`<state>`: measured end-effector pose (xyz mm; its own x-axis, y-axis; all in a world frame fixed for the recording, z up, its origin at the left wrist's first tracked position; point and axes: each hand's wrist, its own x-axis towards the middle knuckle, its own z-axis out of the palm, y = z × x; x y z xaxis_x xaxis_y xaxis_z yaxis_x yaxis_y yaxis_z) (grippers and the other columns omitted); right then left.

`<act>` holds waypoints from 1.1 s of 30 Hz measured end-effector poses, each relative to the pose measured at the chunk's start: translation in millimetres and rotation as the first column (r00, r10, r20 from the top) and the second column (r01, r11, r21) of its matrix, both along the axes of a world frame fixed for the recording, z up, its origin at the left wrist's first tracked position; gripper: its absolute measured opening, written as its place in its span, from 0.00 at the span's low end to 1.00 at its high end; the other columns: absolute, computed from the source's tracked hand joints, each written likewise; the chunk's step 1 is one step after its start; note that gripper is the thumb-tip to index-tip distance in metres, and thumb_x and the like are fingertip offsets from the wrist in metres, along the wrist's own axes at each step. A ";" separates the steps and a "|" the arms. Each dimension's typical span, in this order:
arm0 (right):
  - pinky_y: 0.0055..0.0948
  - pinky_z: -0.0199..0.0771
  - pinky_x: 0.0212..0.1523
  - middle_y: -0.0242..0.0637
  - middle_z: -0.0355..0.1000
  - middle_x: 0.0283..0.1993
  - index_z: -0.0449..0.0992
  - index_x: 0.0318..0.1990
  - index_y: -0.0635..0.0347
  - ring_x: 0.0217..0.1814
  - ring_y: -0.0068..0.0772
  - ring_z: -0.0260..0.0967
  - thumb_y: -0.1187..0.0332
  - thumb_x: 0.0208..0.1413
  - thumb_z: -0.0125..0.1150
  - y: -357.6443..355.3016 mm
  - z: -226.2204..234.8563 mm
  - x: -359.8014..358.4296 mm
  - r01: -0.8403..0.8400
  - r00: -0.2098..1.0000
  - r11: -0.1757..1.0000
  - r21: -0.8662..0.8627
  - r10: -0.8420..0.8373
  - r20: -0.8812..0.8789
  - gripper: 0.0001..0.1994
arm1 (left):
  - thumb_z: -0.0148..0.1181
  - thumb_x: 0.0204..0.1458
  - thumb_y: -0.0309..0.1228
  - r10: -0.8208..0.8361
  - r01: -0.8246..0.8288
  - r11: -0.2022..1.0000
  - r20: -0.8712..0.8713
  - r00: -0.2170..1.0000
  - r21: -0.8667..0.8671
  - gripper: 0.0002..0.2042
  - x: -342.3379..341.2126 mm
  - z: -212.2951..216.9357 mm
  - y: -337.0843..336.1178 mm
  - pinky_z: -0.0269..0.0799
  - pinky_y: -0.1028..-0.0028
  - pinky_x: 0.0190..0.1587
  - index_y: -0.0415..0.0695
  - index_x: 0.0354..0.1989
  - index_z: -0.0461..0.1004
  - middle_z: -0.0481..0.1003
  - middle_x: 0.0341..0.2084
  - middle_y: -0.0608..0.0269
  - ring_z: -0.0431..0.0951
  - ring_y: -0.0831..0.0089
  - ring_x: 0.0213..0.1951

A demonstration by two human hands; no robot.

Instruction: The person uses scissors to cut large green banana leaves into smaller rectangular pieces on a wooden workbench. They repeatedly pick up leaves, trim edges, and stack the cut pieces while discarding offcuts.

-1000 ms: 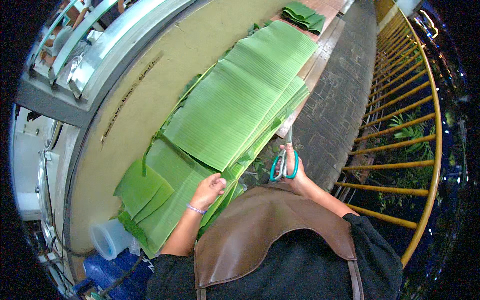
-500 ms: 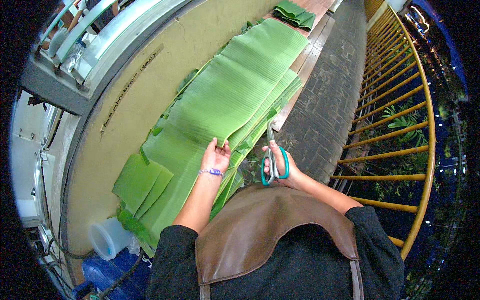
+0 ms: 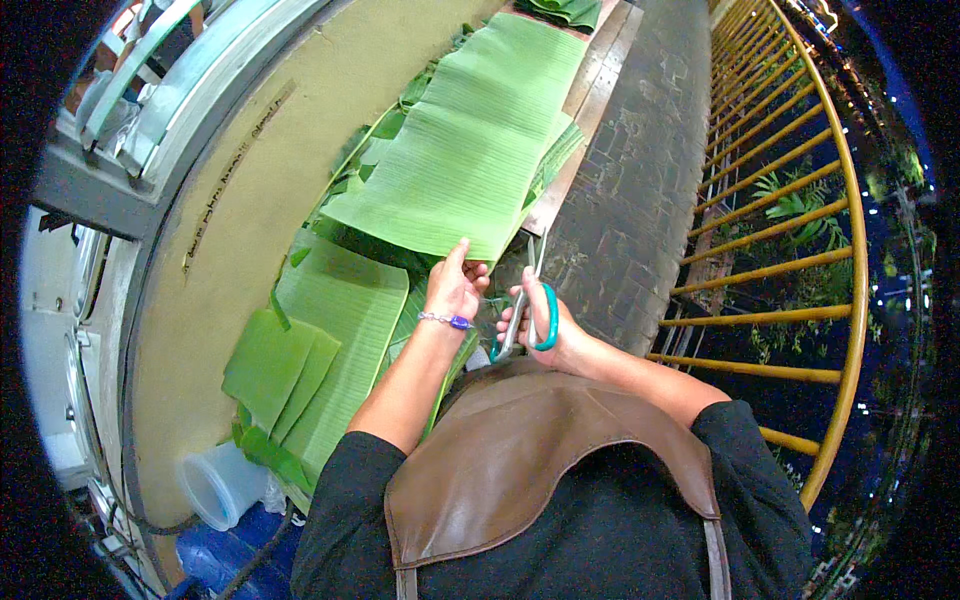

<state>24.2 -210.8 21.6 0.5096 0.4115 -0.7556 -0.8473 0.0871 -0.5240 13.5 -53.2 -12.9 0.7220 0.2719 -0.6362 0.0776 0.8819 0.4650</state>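
A long green banana leaf (image 3: 480, 140) lies across the stack ahead of me. My left hand (image 3: 456, 288) is closed on its near edge, thumb on top, lifting it slightly. My right hand (image 3: 562, 335) grips scissors (image 3: 551, 315) with teal-rimmed handles, just right of the held edge. Their blades point away from me and are spread apart, with no leaf visible between them. A separate leaf length (image 3: 340, 310) lies to the left of my left hand, a dark gap dividing it from the held leaf. Smaller cut leaf pieces (image 3: 268, 368) rest on its lower left.
A yellow wall (image 3: 230, 230) runs along the left. Folded leaves (image 3: 566, 10) sit at the far end of the wooden bench (image 3: 592, 90). A clear plastic tub (image 3: 215, 485) stands lower left above a blue container (image 3: 240, 550). Yellow railing (image 3: 845, 200) borders the paved walkway (image 3: 635, 160).
The held leaf now lies apart from the nearer length, its near edge shifted away and right. My left hand has moved right, closer to the scissors, whose blades have spread.
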 end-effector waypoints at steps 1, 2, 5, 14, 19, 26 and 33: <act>0.43 0.75 0.33 0.42 0.66 0.32 0.61 0.48 0.55 0.31 0.41 0.69 0.38 0.54 0.52 1.3 0.8 -6.0 -0.007 1.000 1.000 0.006 0.007 -0.024 0.30 | 0.62 0.51 0.29 -0.013 0.014 0.999 -0.039 0.999 0.040 0.07 -1.1 -4.3 0.7 0.65 0.76 0.20 0.44 0.33 0.70 0.72 0.24 0.64 0.72 0.73 0.23; 0.43 0.75 0.32 0.42 0.66 0.32 0.60 0.48 0.55 0.30 0.41 0.69 0.38 0.54 0.51 2.8 2.2 -11.3 -0.006 0.999 1.000 -0.001 0.006 -0.053 0.29 | 0.62 0.51 0.30 -0.022 0.030 0.997 -0.097 0.995 0.075 0.07 -2.2 -8.1 0.1 0.65 0.76 0.19 0.44 0.33 0.69 0.72 0.24 0.63 0.72 0.73 0.23; 0.43 0.75 0.32 0.41 0.66 0.31 0.60 0.46 0.55 0.30 0.40 0.68 0.38 0.54 0.52 10.7 6.7 -25.4 -0.023 0.995 1.000 0.004 0.023 -0.101 0.29 | 0.64 0.49 0.29 -0.053 0.075 0.974 -0.109 0.993 0.215 0.08 -6.6 -17.2 -11.1 0.65 0.78 0.16 0.40 0.32 0.72 0.72 0.23 0.63 0.72 0.74 0.21; 0.42 0.76 0.33 0.38 0.66 0.29 0.59 0.44 0.53 0.30 0.36 0.69 0.38 0.55 0.51 9.6 13.7 -48.9 -0.078 0.984 0.996 0.040 0.084 -0.155 0.27 | 0.65 0.45 0.28 -0.073 0.142 0.933 -0.215 0.974 0.329 0.08 -17.4 -31.3 -37.2 0.64 0.77 0.16 0.37 0.28 0.74 0.73 0.19 0.61 0.71 0.75 0.17; 0.40 0.76 0.32 0.37 0.66 0.28 0.59 0.44 0.54 0.28 0.35 0.69 0.39 0.55 0.50 8.2 13.2 -51.6 -0.072 0.990 0.997 -0.004 0.071 -0.122 0.27 | 0.64 0.45 0.29 -0.069 0.157 0.904 -0.225 0.972 0.398 0.09 -20.4 -38.0 -37.1 0.65 0.76 0.16 0.36 0.26 0.74 0.73 0.17 0.60 0.71 0.75 0.16; 0.35 0.75 0.27 0.36 0.65 0.27 0.59 0.45 0.53 0.25 0.33 0.67 0.37 0.54 0.51 11.1 8.0 -53.4 -0.101 0.986 0.995 -0.012 0.098 -0.134 0.28 | 0.63 0.46 0.29 -0.148 0.261 0.882 -0.295 0.944 0.392 0.09 -20.9 -33.6 -34.2 0.65 0.74 0.17 0.35 0.27 0.74 0.73 0.18 0.61 0.71 0.74 0.17; 0.34 0.74 0.22 0.34 0.61 0.26 0.59 0.45 0.49 0.22 0.30 0.63 0.37 0.55 0.49 16.3 3.7 -55.0 -0.085 0.987 0.995 -0.050 0.077 -0.144 0.26 | 0.64 0.45 0.25 -0.102 0.190 0.905 -0.238 0.966 0.382 0.07 -22.9 -38.0 -37.4 0.66 0.74 0.21 0.36 0.31 0.73 0.73 0.24 0.62 0.68 0.74 0.19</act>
